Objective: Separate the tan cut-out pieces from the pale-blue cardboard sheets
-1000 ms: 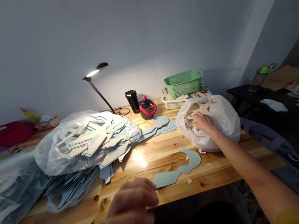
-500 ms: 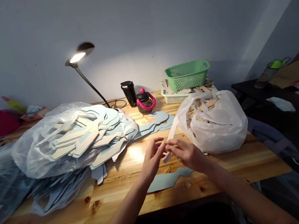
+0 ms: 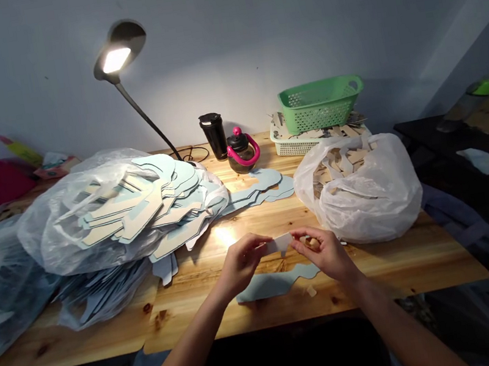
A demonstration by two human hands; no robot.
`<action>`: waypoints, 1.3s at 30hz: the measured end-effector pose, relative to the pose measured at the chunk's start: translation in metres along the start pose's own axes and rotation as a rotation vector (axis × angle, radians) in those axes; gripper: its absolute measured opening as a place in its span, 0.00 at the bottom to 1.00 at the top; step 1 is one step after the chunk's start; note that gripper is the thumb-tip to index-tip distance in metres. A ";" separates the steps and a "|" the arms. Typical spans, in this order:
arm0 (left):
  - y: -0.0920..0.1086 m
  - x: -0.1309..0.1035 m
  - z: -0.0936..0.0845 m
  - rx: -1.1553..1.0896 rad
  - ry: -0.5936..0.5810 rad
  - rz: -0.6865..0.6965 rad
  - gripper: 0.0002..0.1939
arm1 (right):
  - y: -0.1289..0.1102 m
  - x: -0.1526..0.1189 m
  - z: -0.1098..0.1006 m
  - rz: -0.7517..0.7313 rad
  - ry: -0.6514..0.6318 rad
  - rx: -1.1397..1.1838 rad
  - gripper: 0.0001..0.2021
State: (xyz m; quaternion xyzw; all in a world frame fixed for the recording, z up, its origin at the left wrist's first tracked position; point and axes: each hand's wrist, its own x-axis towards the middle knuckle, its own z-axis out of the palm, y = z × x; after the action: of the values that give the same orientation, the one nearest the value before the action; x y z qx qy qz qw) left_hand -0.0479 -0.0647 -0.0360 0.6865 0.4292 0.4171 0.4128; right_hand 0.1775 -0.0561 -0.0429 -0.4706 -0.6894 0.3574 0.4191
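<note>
A small pale strip, like card or paper, is stretched between my two hands above the wooden table. My left hand pinches its left end, with thumb and fingers together. At the other end, my right hand pinches the strip near its edge, fingers curled. Part of the strip is hidden behind the fingers. Just below my hands, a pale blue wavy-edged cutout lies flat on the table. A tiny light scrap lies by it.
At left, a clear plastic bag spills stacked blue-white cutouts. On the right stands a white bag of beige scraps. Behind are a lamp, a black tumbler, a pink-handled bottle and a green basket.
My hands have moved apart from close together. The pale strip, which slanted up and away from them, now spans level between them. The camera view has shifted slightly.
</note>
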 end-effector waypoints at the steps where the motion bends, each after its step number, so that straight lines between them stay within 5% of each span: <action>1: -0.001 -0.001 -0.004 0.065 -0.024 0.052 0.11 | 0.002 0.002 -0.001 0.041 -0.089 0.039 0.15; 5: -0.007 -0.005 -0.009 0.305 -0.051 0.205 0.10 | 0.002 0.003 -0.001 0.077 -0.329 0.125 0.17; 10: -0.004 -0.017 0.011 0.644 0.225 0.445 0.15 | -0.007 -0.007 0.008 -0.054 -0.259 0.070 0.15; 16: 0.013 -0.028 0.026 0.358 0.010 0.447 0.25 | -0.010 -0.018 0.017 -0.203 -0.187 0.025 0.17; 25: 0.019 -0.024 0.019 0.123 -0.124 0.360 0.25 | -0.012 -0.023 0.024 -0.102 -0.193 0.261 0.15; 39: 0.013 -0.035 0.020 0.188 0.033 0.439 0.17 | -0.002 -0.035 0.040 0.022 -0.241 0.591 0.18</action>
State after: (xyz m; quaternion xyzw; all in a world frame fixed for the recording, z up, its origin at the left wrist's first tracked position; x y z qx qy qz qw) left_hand -0.0357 -0.1051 -0.0377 0.7919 0.3135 0.4661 0.2393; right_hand 0.1476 -0.0938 -0.0650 -0.2902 -0.5953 0.5997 0.4491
